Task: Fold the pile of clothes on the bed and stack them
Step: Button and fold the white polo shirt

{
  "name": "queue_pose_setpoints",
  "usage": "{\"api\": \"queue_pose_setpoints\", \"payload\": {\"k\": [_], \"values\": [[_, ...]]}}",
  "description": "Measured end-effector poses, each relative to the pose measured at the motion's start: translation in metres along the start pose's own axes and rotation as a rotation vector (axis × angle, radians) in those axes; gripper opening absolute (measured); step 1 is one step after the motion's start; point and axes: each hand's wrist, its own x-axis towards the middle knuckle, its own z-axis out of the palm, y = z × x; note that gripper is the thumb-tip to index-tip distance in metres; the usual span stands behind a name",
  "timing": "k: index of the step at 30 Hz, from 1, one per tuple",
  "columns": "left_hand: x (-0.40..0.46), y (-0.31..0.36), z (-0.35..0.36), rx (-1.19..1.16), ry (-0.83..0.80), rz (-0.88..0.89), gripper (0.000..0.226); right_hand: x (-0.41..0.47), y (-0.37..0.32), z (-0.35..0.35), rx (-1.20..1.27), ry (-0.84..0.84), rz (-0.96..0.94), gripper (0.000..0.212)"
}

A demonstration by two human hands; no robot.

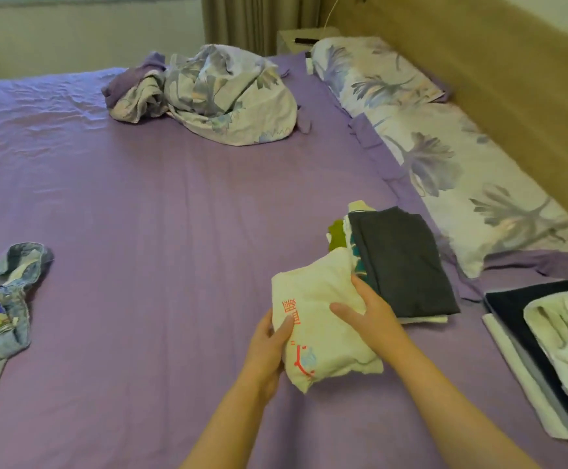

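Both forearms reach forward over the bed, bare to the elbow. The left hand (269, 346) grips the near left edge of a folded white garment (319, 326), thumb on top by its red print and fingers curled underneath. The right hand (363, 313) lies across the top of the same garment, fingers spread and bent over its right side, holding it. The garment sits between the two hands, low over the purple sheet (181, 231), its far corner just beside a stack of folded clothes (401, 262); whether it rests on the sheet or is lifted off it cannot be told.

That stack is topped by a dark grey piece, with green, teal and white edges showing beneath it on the left. A second stack (546, 350) lies at the right edge of the view, a dark navy piece with a white folded item on it.

At the left edge lies an unfolded denim garment (8, 299) with a colourful patch. Farther up the bed a crumpled flowered duvet (215, 93) is heaped. Two flowered pillows (444, 164) run along the wooden headboard (499, 79) on the right. A curtain (238, 18) hangs behind, next to a small bedside table (296, 37).
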Motion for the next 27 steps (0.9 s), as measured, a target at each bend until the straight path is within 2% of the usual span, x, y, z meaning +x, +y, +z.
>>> {"api": "queue_pose_setpoints", "payload": {"k": [5,9,11,14,16,18,21,24,27], "values": [[0.032,0.028,0.1,0.04,-0.017,0.163,0.043,0.04,-0.008,-0.104,0.014,0.047,-0.154,0.065],[0.065,0.041,0.17,0.074,-0.064,0.226,0.042,0.069,0.007,-0.169,0.065,0.167,-0.132,0.069],[0.087,0.036,0.193,0.102,-0.03,0.204,0.046,0.086,0.025,-0.186,0.065,0.159,-0.12,0.07],[0.115,0.008,0.204,0.197,0.041,0.137,0.053,0.108,0.069,-0.187,-0.09,0.037,-0.044,0.082],[0.128,-0.018,0.197,0.426,0.04,0.127,0.063,0.115,0.102,-0.177,-0.255,-0.065,0.028,0.093],[0.137,-0.038,0.19,0.646,0.059,0.141,0.078,0.117,0.129,-0.165,-0.447,-0.14,0.043,0.09],[0.15,-0.052,0.183,0.846,0.101,0.161,0.082,0.119,0.146,-0.15,-0.651,-0.1,0.097,0.075],[0.155,-0.057,0.18,1.091,0.124,0.115,0.078,0.121,0.142,-0.14,-0.758,-0.05,0.162,0.072],[0.144,-0.054,0.178,1.13,0.112,0.084,0.077,0.112,0.126,-0.137,-0.885,-0.003,0.203,0.07]]}}
